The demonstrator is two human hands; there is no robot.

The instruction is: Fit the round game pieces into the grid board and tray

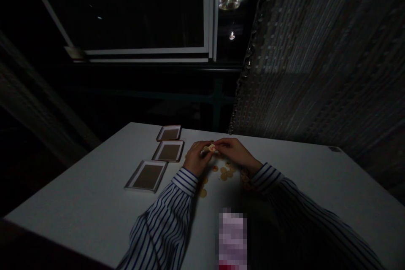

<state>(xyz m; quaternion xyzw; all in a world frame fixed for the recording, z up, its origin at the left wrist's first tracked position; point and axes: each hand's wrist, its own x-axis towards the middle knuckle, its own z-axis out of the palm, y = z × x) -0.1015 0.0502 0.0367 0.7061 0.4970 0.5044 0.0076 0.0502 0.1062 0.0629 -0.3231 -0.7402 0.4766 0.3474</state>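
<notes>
Between my two hands, above the white table, is a small round pale disc (211, 147) with a reddish mark on its face. My left hand (196, 158) pinches it from the left. My right hand (234, 150) has its fingertips closed at the disc's right edge. Below the hands, several yellowish discs (224, 174) lie loose, some overlapping. One disc (215, 168) there carries an orange-red mark. Another plain disc (203, 193) rests beside my left cuff. By my right wrist is a darker reddish-brown cluster (246, 178), too dim to make out.
Three shallow rectangular trays stand in a row left of my hands: a near one (148, 177), a middle one (169, 152) and a far one (170, 134). The white table (95, 194) ends before a dark window (126, 12). A bead curtain (300, 59) hangs at the right.
</notes>
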